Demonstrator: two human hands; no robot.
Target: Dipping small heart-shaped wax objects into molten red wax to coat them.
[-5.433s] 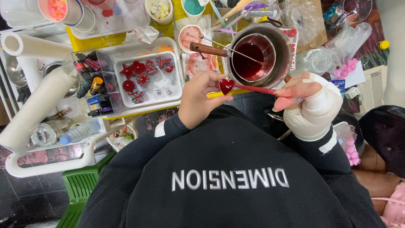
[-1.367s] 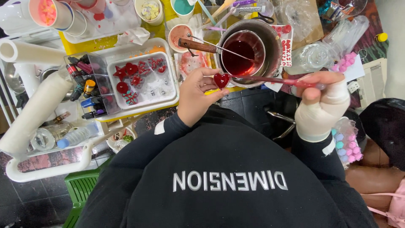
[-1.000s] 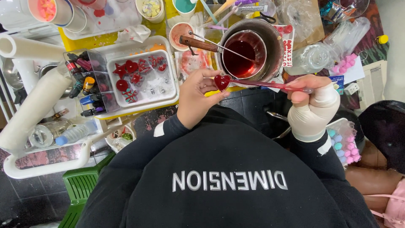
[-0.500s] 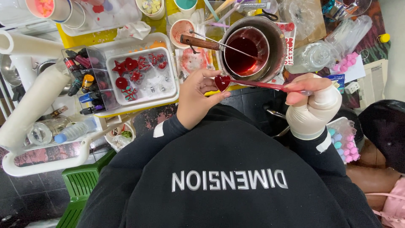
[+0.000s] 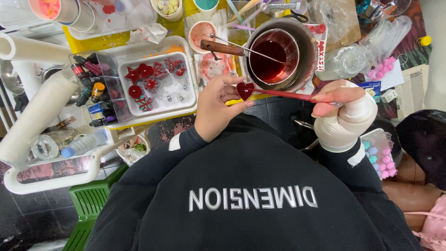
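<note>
Heart-shaped red piece (image 5: 245,90) pinched in my left hand (image 5: 216,108) fingers, steadied so my gloved right hand (image 5: 343,116), fingers gripping, works it with a thin stick (image 5: 292,95).

bright, even overhead light | soft shadows | sharp centre; wide-angle bending at edges

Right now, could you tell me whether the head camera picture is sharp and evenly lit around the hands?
Head view: soft, even light, no hard shadows; the left hand, the red heart and the gloved right hand are sharp; faint glare on the red liquid in the pot; wide-lens bending at the edges.
</note>
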